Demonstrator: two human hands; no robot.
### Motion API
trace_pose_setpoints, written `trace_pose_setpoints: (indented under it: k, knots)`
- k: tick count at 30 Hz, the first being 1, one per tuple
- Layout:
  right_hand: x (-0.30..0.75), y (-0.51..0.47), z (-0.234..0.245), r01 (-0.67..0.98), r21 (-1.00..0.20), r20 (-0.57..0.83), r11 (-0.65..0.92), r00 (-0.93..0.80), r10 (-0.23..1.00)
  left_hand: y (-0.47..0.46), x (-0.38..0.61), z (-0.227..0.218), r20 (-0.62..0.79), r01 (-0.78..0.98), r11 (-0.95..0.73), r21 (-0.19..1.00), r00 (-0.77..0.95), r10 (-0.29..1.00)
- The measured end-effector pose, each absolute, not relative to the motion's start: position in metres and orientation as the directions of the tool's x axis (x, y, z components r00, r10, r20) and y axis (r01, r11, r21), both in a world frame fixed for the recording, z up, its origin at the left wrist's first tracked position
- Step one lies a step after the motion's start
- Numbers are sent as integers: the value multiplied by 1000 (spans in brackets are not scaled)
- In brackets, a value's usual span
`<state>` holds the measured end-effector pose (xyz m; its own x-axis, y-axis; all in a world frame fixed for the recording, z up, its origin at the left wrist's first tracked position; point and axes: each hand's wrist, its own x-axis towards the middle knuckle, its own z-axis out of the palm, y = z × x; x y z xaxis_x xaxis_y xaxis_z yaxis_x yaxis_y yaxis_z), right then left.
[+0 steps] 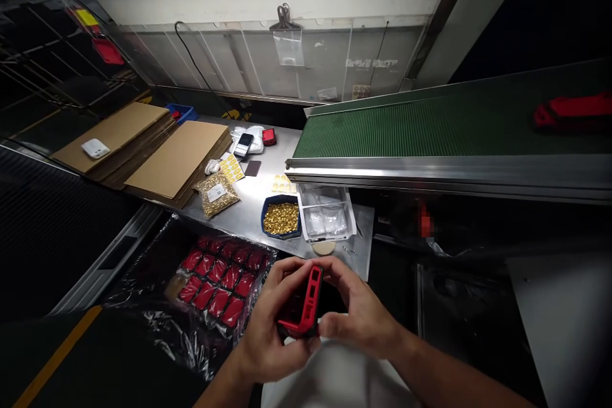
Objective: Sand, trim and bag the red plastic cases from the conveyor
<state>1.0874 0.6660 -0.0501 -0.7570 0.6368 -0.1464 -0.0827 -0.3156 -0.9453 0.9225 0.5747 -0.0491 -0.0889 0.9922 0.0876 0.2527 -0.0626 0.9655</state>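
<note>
Both my hands hold one red plastic part with a black inside [306, 303], low in the middle of the view. My left hand [268, 325] wraps its fingers around the part's left side and underside. My right hand [356, 309] pinches its upper right edge with curled fingers. Just left of my hands, a black bin lined with clear plastic [143, 280] holds several more red parts [220, 274] in rows. On the steel table beyond sit a blue tray of small gold pieces [281, 217] and a clear plastic tray [326, 213].
A green conveyor belt [406, 124] runs to the right and carries another red part [571, 109]. Flat cardboard sheets [176, 156], a bag of gold pieces [217, 193], yellow sticker sheets [232, 167] and a phone [243, 143] lie on the steel table [261, 188].
</note>
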Motion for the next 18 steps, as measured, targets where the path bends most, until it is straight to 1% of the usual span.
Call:
trace_pose_setpoints:
  k: [3, 8, 9, 12, 13, 14, 16, 18]
  knots:
    - [1085, 664, -52, -48, -947, -179, -318, -741, 647, 572, 919, -52, 122, 262, -97, 960, -82, 989]
    - [1077, 660, -61, -72, -887, -270, -457, -721, 638, 566, 914, -61, 198, 310, -170, 935, -59, 978]
    - [1077, 658, -60, -64, -897, -257, -437, -729, 635, 565, 913, -63, 199, 317, -171, 933, -58, 978]
    - [1073, 653, -51, -26, -964, -149, -265, -772, 618, 558, 908, -66, 204, 334, -173, 927, -58, 977]
    - [1070, 652, -49, -16, -972, -133, -233, -781, 610, 556, 905, -67, 209, 340, -178, 924, -58, 976]
    - [1067, 650, -48, -9, -969, -146, -246, -784, 603, 553, 902, -67, 217, 345, -185, 920, -58, 974]
    - [1056, 648, -49, -5, -936, -218, -351, -773, 595, 548, 894, -68, 234, 352, -201, 914, -53, 971]
    - [1044, 646, -52, -3, -910, -283, -414, -724, 628, 543, 885, -68, 250, 351, -221, 910, -40, 967]
